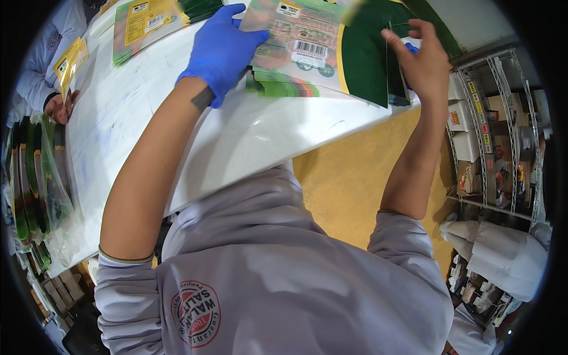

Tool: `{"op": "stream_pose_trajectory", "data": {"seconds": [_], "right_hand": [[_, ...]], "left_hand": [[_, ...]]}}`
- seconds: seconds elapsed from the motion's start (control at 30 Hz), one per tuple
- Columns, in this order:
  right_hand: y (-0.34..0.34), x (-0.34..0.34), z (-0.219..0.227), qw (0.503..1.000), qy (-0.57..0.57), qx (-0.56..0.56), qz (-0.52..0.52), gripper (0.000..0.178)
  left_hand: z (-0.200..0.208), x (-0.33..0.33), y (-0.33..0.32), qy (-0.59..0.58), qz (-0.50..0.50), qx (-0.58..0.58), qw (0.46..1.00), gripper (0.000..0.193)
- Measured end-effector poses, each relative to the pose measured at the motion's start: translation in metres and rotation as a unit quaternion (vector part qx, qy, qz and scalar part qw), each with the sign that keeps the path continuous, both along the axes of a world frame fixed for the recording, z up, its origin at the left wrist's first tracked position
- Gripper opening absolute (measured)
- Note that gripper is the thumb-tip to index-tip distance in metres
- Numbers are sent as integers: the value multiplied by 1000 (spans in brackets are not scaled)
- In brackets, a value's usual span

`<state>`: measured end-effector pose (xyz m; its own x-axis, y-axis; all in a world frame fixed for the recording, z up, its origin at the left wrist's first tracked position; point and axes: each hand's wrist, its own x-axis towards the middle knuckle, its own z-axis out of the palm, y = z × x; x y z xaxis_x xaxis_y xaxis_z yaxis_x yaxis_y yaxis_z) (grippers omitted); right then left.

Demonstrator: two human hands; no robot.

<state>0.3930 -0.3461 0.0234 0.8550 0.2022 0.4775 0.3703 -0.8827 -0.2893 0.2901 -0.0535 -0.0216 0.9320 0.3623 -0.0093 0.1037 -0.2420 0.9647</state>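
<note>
A stack of printed plastic pouches [283,89] lies at the table's near edge, its lower layers fanned out. On top is a pouch [370,65] with a dark green end and a pale panel bearing a barcode, blurred in part. My left hand [216,53], in a blue glove, rests at this pouch's left side, thumb and fingers spread, the thumb touching its edge. Bare, my right hand [426,62] is at the green right edge with its thumb and fingers curved apart. A small blue thing shows behind it, too hidden to name.
Another pouch stack [148,26] sits farther left on the white table [236,154]. At the far left a co-worker's hand [61,107] is beside a yellow pouch [71,66], above bundled pouches [35,177] in clear plastic. Wire shelving [494,130] with boxes stands right.
</note>
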Motion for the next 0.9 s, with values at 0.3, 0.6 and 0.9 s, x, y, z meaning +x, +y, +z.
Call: {"op": "stream_pose_trajectory", "data": {"seconds": [0.3,0.6,0.9], "right_hand": [[65,-58,14,963,-50,222,147,32],[189,-134,57,892,36,121,434,24],[433,-91,47,840,307,-12,447,70]], "left_hand": [[27,-146,79,94,149,238,955,76],[29,-255,83,9,235,519,822,59],[14,-267,80,-15,161,422,892,82]]}}
